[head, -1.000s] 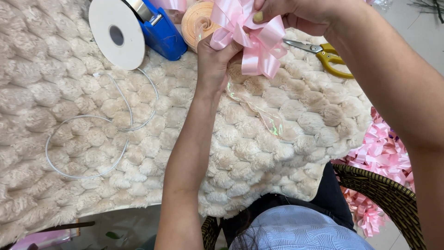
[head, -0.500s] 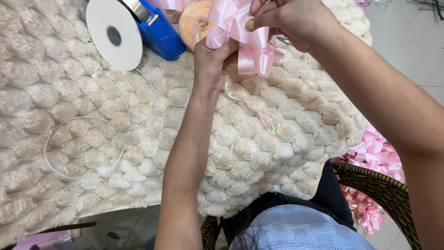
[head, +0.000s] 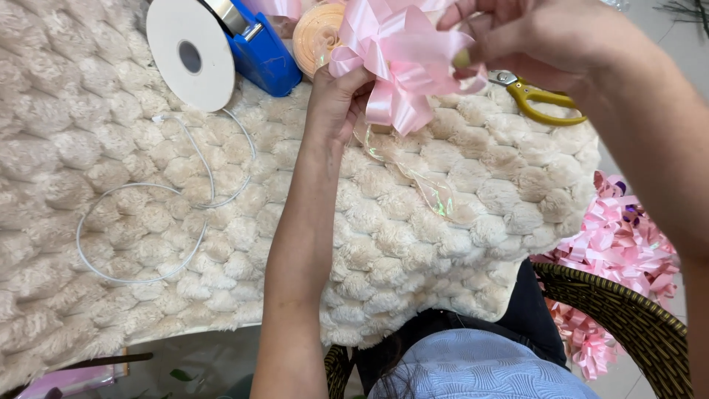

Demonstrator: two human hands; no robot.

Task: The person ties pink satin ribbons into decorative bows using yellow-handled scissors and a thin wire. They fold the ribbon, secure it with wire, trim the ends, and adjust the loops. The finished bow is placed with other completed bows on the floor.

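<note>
**Pink ribbon bow held between two hands above a plush-covered surface**

A surface (head: 111,111) draped in cream, bubble-textured plush is seen from above. At the far left, a loose loop of thin white cord (head: 148,229) is laid on the plush. Behind it, a white tape roll (head: 190,58) is mounted on a blue dispenser (head: 264,55), with a peach ribbon spool (head: 316,33) just beside it. Near the centre, the left hand (head: 336,100) is closed on the underside of a pink ribbon bow (head: 402,63), which is held just above the plush. An iridescent clear strip (head: 421,185) trails below the bow. The right hand (head: 532,41) is pinched on the bow's upper loops. Yellow-handled scissors (head: 543,100) are lying behind it. At the far right, a wicker basket (head: 628,318) is filled with more pink bows (head: 620,244).
</note>
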